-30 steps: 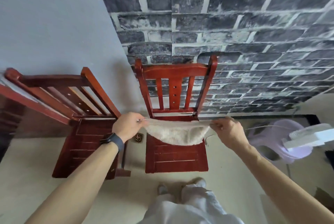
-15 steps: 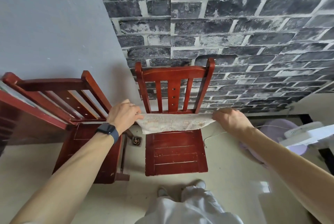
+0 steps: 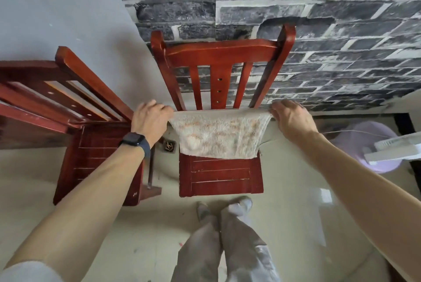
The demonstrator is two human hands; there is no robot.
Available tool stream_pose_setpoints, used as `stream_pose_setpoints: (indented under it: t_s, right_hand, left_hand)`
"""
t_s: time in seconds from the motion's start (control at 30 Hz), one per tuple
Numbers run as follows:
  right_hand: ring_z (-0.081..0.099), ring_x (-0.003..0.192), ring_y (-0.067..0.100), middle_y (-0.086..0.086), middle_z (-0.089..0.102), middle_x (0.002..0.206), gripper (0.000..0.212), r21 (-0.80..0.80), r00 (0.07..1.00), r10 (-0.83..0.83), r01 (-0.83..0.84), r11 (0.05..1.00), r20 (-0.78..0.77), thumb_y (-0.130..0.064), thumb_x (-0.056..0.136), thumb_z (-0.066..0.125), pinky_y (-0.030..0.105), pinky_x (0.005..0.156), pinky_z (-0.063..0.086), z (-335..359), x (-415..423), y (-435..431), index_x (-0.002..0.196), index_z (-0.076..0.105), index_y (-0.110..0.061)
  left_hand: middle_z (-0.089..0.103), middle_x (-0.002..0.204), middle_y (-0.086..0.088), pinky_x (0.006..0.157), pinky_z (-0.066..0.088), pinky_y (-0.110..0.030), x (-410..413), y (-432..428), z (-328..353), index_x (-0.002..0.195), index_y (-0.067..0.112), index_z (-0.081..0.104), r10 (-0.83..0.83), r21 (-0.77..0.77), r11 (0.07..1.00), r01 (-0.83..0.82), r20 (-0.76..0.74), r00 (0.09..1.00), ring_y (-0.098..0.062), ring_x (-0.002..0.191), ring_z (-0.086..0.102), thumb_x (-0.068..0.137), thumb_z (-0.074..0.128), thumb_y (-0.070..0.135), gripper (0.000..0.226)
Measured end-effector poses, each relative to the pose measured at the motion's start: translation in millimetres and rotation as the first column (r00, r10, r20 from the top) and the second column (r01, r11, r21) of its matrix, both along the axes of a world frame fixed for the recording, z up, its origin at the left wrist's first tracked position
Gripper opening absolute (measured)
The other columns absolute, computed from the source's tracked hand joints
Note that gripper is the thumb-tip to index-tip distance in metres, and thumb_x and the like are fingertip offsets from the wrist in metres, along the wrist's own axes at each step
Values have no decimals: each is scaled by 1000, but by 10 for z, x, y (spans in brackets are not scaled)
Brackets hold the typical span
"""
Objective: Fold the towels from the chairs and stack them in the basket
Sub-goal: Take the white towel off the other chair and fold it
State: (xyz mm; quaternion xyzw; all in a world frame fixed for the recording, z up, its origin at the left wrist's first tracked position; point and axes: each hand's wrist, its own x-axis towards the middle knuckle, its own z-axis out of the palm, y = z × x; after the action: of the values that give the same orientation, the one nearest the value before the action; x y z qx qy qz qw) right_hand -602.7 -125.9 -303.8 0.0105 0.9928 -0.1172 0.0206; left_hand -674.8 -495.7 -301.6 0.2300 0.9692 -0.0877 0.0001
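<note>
A cream towel [image 3: 219, 135] with faint orange marks hangs stretched in the air over the seat of the middle red wooden chair [image 3: 221, 177]. My left hand [image 3: 150, 120] pinches its upper left corner. My right hand [image 3: 290, 120] pinches its upper right corner. The towel's top edge is taut between my hands, and its lower edge hangs level just above the seat. A lilac basket [image 3: 373, 145] stands on the floor at the right, partly hidden by a white object.
A second red chair [image 3: 95, 127] stands to the left, close to the first. A floor drain [image 3: 169, 145] lies between them. A grey brick-pattern wall [image 3: 319, 31] is behind. A white object [image 3: 396, 149] overlaps the basket. My feet [image 3: 224, 210] stand on pale tiles before the chair.
My hands have lifted and spread slightly, so the towel went from sagging in a curve to hanging flat and taut. The camera has tilted closer to the chair.
</note>
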Motion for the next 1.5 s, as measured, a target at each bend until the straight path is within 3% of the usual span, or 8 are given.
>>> stream_pose_setpoints:
  t_s: [0.47,0.77,0.9,0.97,1.07,1.2,1.33,1.5]
  right_hand:
    - [61,89,41,17,65,95,16,-33,950,-31,44,999,310,-19,98,59,46,64,54,-1521,790,-133,102,65,-4]
    - [56,117,29,2,62,126,27,-30,689,-41,90,996,724,-31,102,50,32,91,45,-2298,1710,-341,125,62,-22]
    - [60,116,30,5,65,127,25,-45,584,-90,213,976,807,-32,99,56,34,94,46,-2440,1637,-327,120,66,-24]
    - [65,109,28,8,70,115,21,-101,593,-136,348,932,794,-24,97,61,31,91,49,-2506,1466,-288,113,71,-17]
    - [63,76,25,5,68,81,6,-274,585,-289,687,673,757,-15,94,66,22,66,48,-2603,1152,-215,95,71,-12]
    - [50,64,20,6,61,75,12,-460,547,-443,837,296,710,-19,92,70,33,60,40,-2884,778,-195,81,67,-23]
    - [55,50,3,4,63,79,7,-516,554,-551,822,241,625,-24,95,65,17,39,38,-3322,535,-334,90,66,-20]
    - [53,47,-16,-9,56,77,13,-544,595,-638,779,310,489,-20,99,57,7,42,38,-3675,424,-431,106,62,-11]
  left_hand:
    - [69,71,0,68,45,-34,824,-151,-1424,77,22,74,80,59,993,-101,288,954,-28,76,60,72,81,15,11]
    - [71,87,5,70,44,-33,1666,-273,-2428,94,26,72,105,-128,991,-34,608,787,-22,91,59,95,52,28,19]
    - [66,77,4,56,42,-29,1591,-278,-2516,90,26,70,175,-67,981,-184,725,667,-19,75,54,92,55,33,17]
    - [65,77,5,58,41,-26,1395,-253,-2515,89,26,70,238,11,901,-434,825,513,-19,75,58,90,60,35,13]
    - [66,90,10,88,46,-32,1004,-234,-2540,86,29,67,224,117,483,-867,941,252,-10,89,61,87,72,34,7]
    - [70,105,6,87,51,-26,582,-170,-2750,103,23,67,120,134,114,-984,982,148,-18,105,64,86,74,31,20]
    - [69,105,8,90,51,-30,353,-69,-3209,102,25,64,198,209,90,-974,954,223,-12,101,64,86,74,38,23]
    - [58,84,17,73,44,-15,252,41,-3521,82,30,59,315,302,190,-934,882,350,3,77,53,93,64,41,17]
